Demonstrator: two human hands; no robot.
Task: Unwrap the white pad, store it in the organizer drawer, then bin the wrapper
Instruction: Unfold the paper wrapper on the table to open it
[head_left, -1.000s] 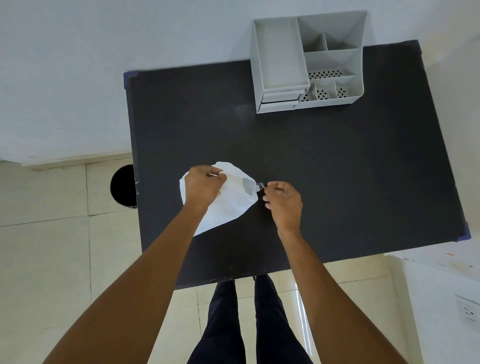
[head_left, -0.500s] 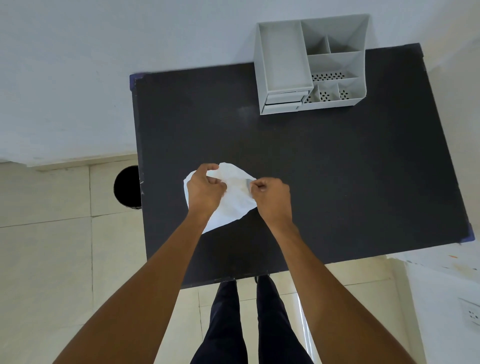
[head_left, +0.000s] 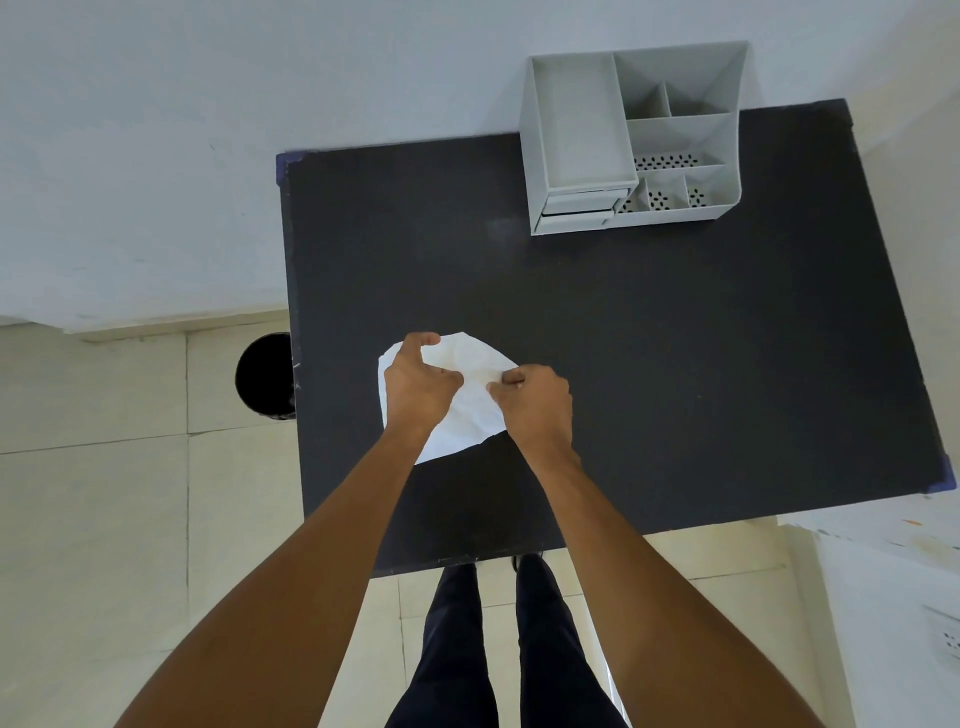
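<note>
A white wrapped pad (head_left: 467, 410) lies crumpled over the near left part of the black table (head_left: 675, 364). My left hand (head_left: 418, 387) grips its left side, thumb over the top edge. My right hand (head_left: 535, 405) pinches its right edge, close to the left hand. Whether wrapper and pad are apart I cannot tell; my hands hide the middle. The grey organizer (head_left: 634, 140) stands at the table's far edge, with two shut drawers (head_left: 576, 208) at its front left. A black bin (head_left: 265, 376) sits on the floor by the table's left edge.
A white wall runs behind the table. Pale floor tiles (head_left: 104, 519) spread to the left. My legs in dark trousers (head_left: 498, 649) stand at the table's near edge. A white surface (head_left: 893, 597) with a socket is at the lower right.
My right hand has moved left from beside the pad onto its right edge, closing the gap to the left hand. The white sheet has bunched up between the two hands.
</note>
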